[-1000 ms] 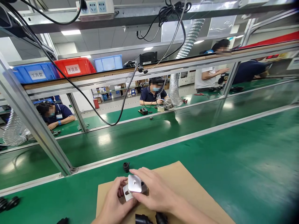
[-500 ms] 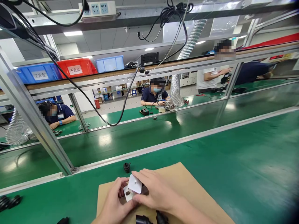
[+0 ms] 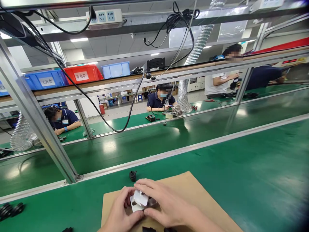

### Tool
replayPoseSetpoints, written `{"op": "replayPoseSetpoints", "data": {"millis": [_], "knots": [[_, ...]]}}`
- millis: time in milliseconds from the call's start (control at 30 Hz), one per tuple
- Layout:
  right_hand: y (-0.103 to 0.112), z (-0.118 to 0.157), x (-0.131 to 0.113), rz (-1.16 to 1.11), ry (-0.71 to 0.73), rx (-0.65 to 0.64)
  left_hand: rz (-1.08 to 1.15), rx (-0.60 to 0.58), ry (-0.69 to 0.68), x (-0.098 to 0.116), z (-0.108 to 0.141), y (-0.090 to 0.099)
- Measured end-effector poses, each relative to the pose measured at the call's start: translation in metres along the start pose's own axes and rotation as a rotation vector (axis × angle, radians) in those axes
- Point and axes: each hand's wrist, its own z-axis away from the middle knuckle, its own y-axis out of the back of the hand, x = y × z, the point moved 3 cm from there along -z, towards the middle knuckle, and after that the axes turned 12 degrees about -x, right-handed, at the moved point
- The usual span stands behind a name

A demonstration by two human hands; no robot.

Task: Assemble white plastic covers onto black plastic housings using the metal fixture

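Note:
Over the brown cardboard sheet, both hands hold a small white part with rounded square plates. My left hand is closed round its left side, where a lower white plate with a dark hole shows. From the right, my right hand grips the upper plate, thumb below and fingers over the top. The fingers hide much of the part, so I cannot tell whether it is one piece or two. Just beyond the fingers, a black cylindrical fitting stands on the green bench.
The cardboard sheet lies on the green bench. Black pieces show at the bottom edge, and black ribbed parts lie far left. A metal post rises at left. Co-workers sit across the bench.
The view has tilted slightly, so the scene sits a little lower and to the right. The upper white plate has turned a little in my fingers, which still grip it.

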Motion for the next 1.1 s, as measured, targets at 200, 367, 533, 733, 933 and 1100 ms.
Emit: {"op": "replayPoseSetpoints", "data": {"millis": [200, 367, 533, 733, 933, 1100], "knots": [[-0.003, -0.005, 0.004, 0.073, -0.113, 0.047, 0.015, -0.005, 0.002, 0.003, 0.0, 0.0], [-0.008, -0.005, 0.007, 0.148, -0.17, 0.048, 0.095, -0.013, -0.032, 0.001, -0.002, -0.002], [-0.007, -0.003, 0.007, -0.019, -0.173, 0.023, 0.112, -0.043, -0.004, 0.001, -0.001, -0.001], [0.003, 0.001, 0.005, 0.058, -0.209, -0.018, 0.166, -0.072, -0.034, 0.009, -0.002, 0.001], [0.004, 0.005, 0.012, -0.268, -0.156, -0.131, 0.134, -0.106, 0.026, 0.003, 0.0, 0.005], [-0.006, 0.0, 0.009, -0.037, -0.237, -0.037, 0.14, -0.115, -0.038, 0.006, 0.0, 0.005]]}}
